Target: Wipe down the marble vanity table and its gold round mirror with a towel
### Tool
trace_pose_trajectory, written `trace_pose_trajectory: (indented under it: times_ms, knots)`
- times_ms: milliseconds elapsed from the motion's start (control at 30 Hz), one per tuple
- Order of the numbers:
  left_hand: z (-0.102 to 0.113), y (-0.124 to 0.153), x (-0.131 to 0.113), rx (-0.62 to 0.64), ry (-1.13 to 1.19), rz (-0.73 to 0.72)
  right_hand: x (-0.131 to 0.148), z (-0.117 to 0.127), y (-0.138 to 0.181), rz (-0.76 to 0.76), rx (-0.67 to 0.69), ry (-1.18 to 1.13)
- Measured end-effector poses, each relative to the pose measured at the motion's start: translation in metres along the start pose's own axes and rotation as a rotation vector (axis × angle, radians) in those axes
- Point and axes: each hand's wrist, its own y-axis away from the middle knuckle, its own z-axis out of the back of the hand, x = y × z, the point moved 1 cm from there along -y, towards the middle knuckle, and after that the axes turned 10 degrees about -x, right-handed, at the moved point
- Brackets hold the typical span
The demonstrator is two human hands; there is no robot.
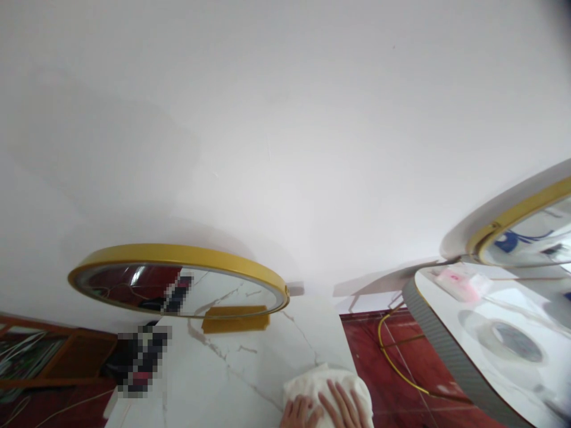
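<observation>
Right hand (343,409) lay flat on a white cloth (323,377), fingers stretched and a little spread, gripping nothing. The left hand (297,414) sat just beside it on the same cloth, but the bottom edge of the head view cut it off, so I could not tell whether its fingers were curled into the fabric or merely resting. The cloth was bunched on the marble table (232,368), at its near end and close to its right edge. Toward the far edge stood a round mirror (178,254) in a gold frame on a gold base (235,321), well apart from the cloth. To the right, across a strip of red floor (361,351) with a yellow cable (384,353), was a second table (446,351) bearing a pink packet (459,282). Wiping the marble top looked like the step in hand. A next stroke would call for even pressure, a path away from the right edge so the cloth did not slide off, and a stop short of the mirror's base.
</observation>
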Motion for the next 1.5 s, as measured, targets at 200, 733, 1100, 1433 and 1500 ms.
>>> trace_pose_trajectory:
  times_ms: [200, 733, 1100, 1433, 1500]
  knots:
    - [0.032, -0.045, 0.057, 0.264, 0.072, 0.091, 0.005, -0.029, -0.064, -0.157, 0.194, -0.186]
    - [0.044, -0.143, 0.104, 0.224, 0.122, 0.352, -0.003, -0.101, -0.158, -0.351, 0.360, -0.200]
    - [0.075, -0.034, 0.038, 0.352, 0.270, 0.380, 0.013, -0.008, -0.070, -0.090, 0.412, -0.323]
    - [0.099, -0.004, 0.014, 0.482, 0.425, 0.275, 0.033, 0.031, -0.009, -0.046, 0.415, -0.310]
    - [0.098, -0.006, 0.011, 0.483, 0.441, 0.296, 0.036, 0.035, -0.015, -0.087, 0.475, -0.325]
